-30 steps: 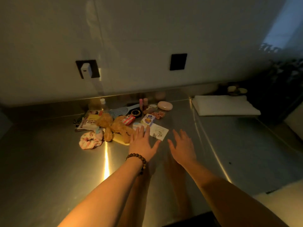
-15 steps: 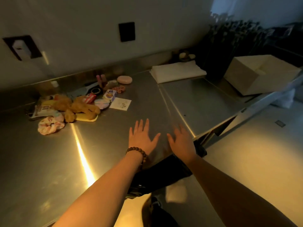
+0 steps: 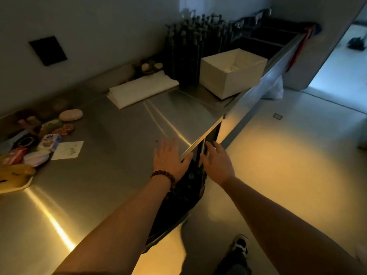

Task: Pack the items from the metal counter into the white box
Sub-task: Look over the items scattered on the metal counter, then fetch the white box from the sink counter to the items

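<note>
Left hand: the left hand [image 3: 171,158] is held flat, palm down, over the near edge of the metal counter [image 3: 123,135]; its fingers [image 3: 166,144] are straight and spread and hold nothing. A dark bead bracelet [image 3: 163,175] circles the wrist.
Right hand: the right hand [image 3: 217,161] hangs just past the counter's edge, over the floor, fingers [image 3: 211,146] straight, a little apart, empty.
Shoe: a dark shoe with pale patches [image 3: 241,245] stands on the floor [image 3: 288,155], below and behind the right fingers.
Counter: brushed steel, smooth, with bright streaks of reflected light running away from the fingertips.
Items: the loose pile lies well to the left of the left fingers. Nearest them is a flat white card [image 3: 68,150] with a faint drawing. Beyond it to the left lie a small printed packet [image 3: 50,140], a red and white packet [image 3: 14,155], a yellow soft shape on a pale tray [image 3: 14,175] and patterned round pieces [image 3: 66,129]. A smooth pink oval, like a soap bar [image 3: 70,115], lies farthest back.
Cloth: a folded white cloth [image 3: 143,88], soft and rectangular, lies far ahead of the left fingers, by the wall.
Box: the white box [image 3: 232,73], square, open-topped and stiff-walled, stands far ahead of the right fingers and to their right, well apart from both hands and from the pile.
Rack: dark upright shapes [image 3: 198,28] stand behind the box, too dim to tell what they are.
</note>
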